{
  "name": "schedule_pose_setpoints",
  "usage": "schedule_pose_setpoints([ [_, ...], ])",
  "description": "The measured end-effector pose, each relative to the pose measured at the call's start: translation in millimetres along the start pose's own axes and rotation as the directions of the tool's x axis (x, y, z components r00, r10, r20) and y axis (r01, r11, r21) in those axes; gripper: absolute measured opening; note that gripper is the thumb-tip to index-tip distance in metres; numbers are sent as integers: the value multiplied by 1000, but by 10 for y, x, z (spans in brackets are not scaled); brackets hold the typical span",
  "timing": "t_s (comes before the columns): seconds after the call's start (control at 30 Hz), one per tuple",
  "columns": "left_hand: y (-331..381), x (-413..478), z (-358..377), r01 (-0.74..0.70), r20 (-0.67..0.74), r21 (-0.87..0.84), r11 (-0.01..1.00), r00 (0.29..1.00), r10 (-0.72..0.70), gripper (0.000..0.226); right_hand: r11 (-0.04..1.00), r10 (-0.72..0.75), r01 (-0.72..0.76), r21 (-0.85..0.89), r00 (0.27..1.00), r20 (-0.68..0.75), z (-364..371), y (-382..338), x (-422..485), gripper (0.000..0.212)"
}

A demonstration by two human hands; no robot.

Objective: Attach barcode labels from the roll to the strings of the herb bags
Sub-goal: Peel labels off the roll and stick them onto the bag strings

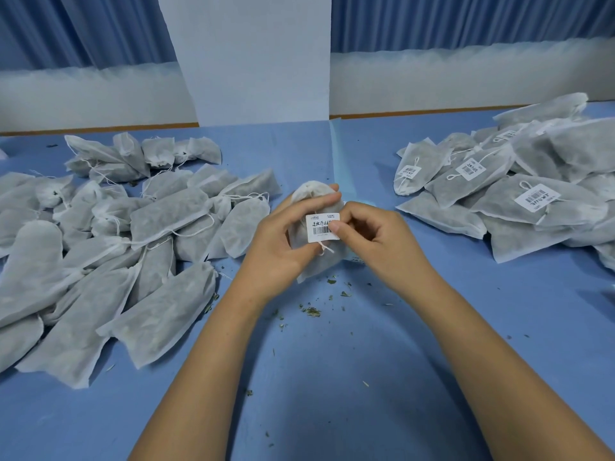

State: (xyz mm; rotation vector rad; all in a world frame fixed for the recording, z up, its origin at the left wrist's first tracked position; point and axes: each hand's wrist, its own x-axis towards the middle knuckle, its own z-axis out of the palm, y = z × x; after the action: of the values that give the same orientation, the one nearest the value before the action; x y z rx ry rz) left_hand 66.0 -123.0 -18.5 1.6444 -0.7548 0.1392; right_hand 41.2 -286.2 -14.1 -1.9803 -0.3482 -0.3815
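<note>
Barcode label (pixel 322 227) pinched at its right edge by right hand (pixel 379 237), against herb bag (pixel 312 196) gripped in left hand (pixel 276 251) over mid table (pixel 332 361): liable to crease or stick to cloth instead of string (pixel 325 247) if folded askew.

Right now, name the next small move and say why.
Probably press the barcode label firmly onto the string: the right hand pinches its edge, the left hand holds the herb bag, and the string pokes out beneath the label.
</note>
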Motion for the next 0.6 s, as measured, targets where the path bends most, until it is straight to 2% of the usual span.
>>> schedule_pose_setpoints([
  [0.2,58,-20,20,-36,50,38,999,998,34,58,996,5,-17,-87,991,-131,38,-8,-5,38],
  [0.33,68,-16,30,-38,0,-22,999,999,38,35,970,-37,-19,-243,973,-226,49,-5,-16,39],
  [0.43,61,-10,41,-32,-56,-46,998,998,29,35,923,1,-111,-368,958,-286,26,-28,-19,50],
  [0.5,65,-8,19,-15,-93,-57,998,996,10,38,941,10,-123,-315,941,-337,2,-44,-11,48],
  [0.6,78,-2,-35,-21,-115,-55,998,993,14,37,998,39,-51,-29,950,-311,-4,-88,6,25],
])
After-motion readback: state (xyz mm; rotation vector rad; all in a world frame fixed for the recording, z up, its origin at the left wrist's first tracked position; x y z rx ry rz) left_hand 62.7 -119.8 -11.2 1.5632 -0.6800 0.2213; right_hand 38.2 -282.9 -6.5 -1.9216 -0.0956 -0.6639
